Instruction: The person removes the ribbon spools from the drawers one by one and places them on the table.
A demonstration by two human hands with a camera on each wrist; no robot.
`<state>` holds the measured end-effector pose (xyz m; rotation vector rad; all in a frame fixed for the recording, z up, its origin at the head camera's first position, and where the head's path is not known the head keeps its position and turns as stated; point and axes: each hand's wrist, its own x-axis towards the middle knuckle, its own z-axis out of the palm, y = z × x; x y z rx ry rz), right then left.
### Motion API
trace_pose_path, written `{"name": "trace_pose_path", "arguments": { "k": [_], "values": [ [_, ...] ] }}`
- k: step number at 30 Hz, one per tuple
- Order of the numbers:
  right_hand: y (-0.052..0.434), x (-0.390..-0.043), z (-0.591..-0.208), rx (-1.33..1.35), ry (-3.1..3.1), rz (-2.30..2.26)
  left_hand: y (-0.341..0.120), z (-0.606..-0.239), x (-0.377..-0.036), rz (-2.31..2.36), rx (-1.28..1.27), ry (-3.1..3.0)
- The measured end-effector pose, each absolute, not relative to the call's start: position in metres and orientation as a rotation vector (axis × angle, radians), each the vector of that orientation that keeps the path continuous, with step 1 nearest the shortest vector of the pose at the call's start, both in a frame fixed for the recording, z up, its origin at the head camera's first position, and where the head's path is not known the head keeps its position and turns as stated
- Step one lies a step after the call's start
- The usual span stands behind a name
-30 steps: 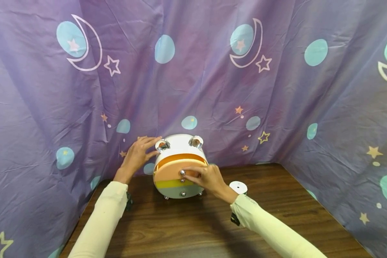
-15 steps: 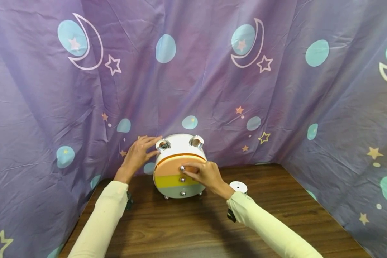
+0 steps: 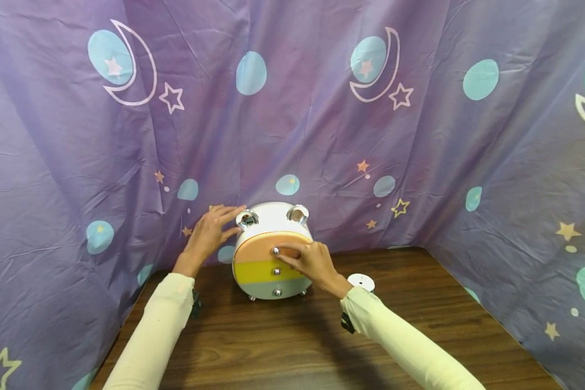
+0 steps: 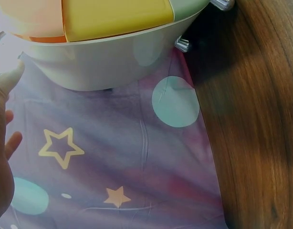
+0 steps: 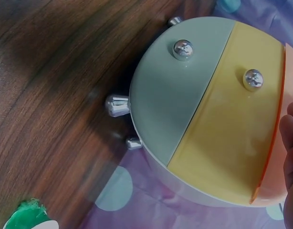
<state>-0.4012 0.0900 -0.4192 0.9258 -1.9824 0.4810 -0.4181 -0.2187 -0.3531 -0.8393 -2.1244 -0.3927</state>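
One cabinet (image 3: 260, 271) stands on a brown wood table (image 3: 263, 346) before starry purple cloth (image 3: 302, 124); the right hand (image 3: 313, 262) pinches its top knob (image 3: 275, 251), the left hand's (image 3: 207, 233) fingers spread at its silver ear (image 3: 247, 218).

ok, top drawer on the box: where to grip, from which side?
I'd pinch the top drawer by its round silver knob, coming from the front, finger above and thumb below, as the right hand does. The knob stands out from the smooth face, which sits nearly flush with the white box, likely leaving little edge to hook.
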Motion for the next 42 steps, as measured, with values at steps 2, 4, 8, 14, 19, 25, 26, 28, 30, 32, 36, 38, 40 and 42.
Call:
{"name": "trace_pose_path", "arguments": {
  "k": [2,4,8,14,19,25,26,28,30,32,36,38,40,42],
  "values": [
    [0.09,-0.402,-0.419,0.921,-1.999,0.485,-0.219,-0.353,-0.418,-0.394,-0.842,-2.119],
    [0.089,-0.402,-0.419,0.915,-2.007,0.486,-0.218,-0.352,-0.418,-0.394,-0.847,-2.11],
    [0.089,-0.404,-0.42,0.907,-2.014,0.481,-0.218,-0.352,-0.418,-0.396,-0.856,-2.097],
    [0.088,-0.404,-0.42,0.902,-2.038,0.478,-0.218,-0.352,-0.416,-0.388,-0.853,-2.118],
    [0.088,-0.404,-0.42,0.905,-2.045,0.473,-0.219,-0.353,-0.415,-0.389,-0.843,-2.139],
    [0.087,-0.405,-0.418,0.918,-2.007,0.487,-0.219,-0.352,-0.416,-0.383,-0.838,-2.136],
    [0.087,-0.405,-0.419,0.92,-1.996,0.484,-0.219,-0.352,-0.416,-0.383,-0.838,-2.134],
    [0.087,-0.405,-0.42,0.925,-1.978,0.481,-0.219,-0.352,-0.416,-0.384,-0.836,-2.134],
    [0.087,-0.404,-0.421,0.93,-1.964,0.474,-0.218,-0.353,-0.415,-0.384,-0.833,-2.136],
    [0.088,-0.404,-0.423,0.938,-1.946,0.47,-0.218,-0.354,-0.415,-0.386,-0.83,-2.141],
    [0.092,-0.402,-0.427,0.953,-1.923,0.478,-0.218,-0.355,-0.415,-0.386,-0.828,-2.145],
    [0.094,-0.402,-0.43,0.959,-1.915,0.485,-0.218,-0.355,-0.415,-0.388,-0.829,-2.145],
    [0.096,-0.402,-0.432,0.965,-1.913,0.485,-0.218,-0.354,-0.415,-0.384,-0.828,-2.142],
    [0.098,-0.404,-0.435,0.976,-1.897,0.487,-0.218,-0.353,-0.415,-0.385,-0.829,-2.141]
  ]
}}
